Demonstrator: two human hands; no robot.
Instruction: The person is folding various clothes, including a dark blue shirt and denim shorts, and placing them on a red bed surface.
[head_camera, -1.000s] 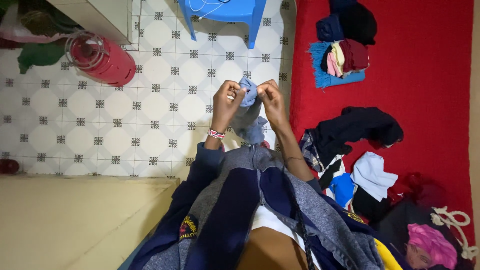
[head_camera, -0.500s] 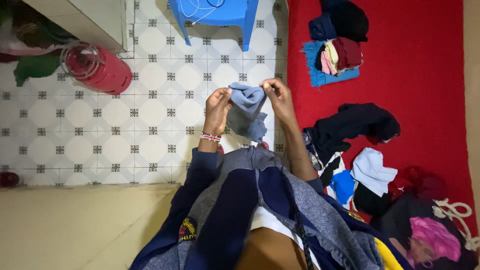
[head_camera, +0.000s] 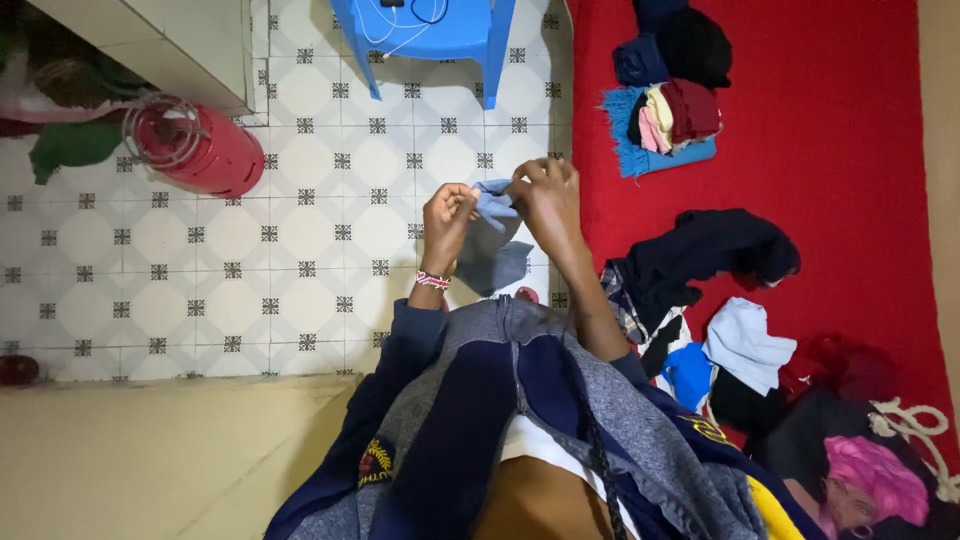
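I hold a small light-blue garment (head_camera: 493, 245) up in front of me over the tiled floor. My left hand (head_camera: 447, 222), with a beaded bracelet at the wrist, pinches its top left edge. My right hand (head_camera: 546, 203) grips the top right edge close beside it, so the cloth bunches between my fingers and hangs down toward my lap. I wear a grey and navy jacket.
A red blanket (head_camera: 860, 150) on the right carries a folded stack of clothes (head_camera: 668, 120) and a loose pile of dark, white and blue clothes (head_camera: 715, 300). A blue plastic chair (head_camera: 432, 30) stands ahead, a red gas cylinder (head_camera: 195, 148) at the left.
My hands have come closer together again, bunching the blue garment that was spread wider half a second ago.
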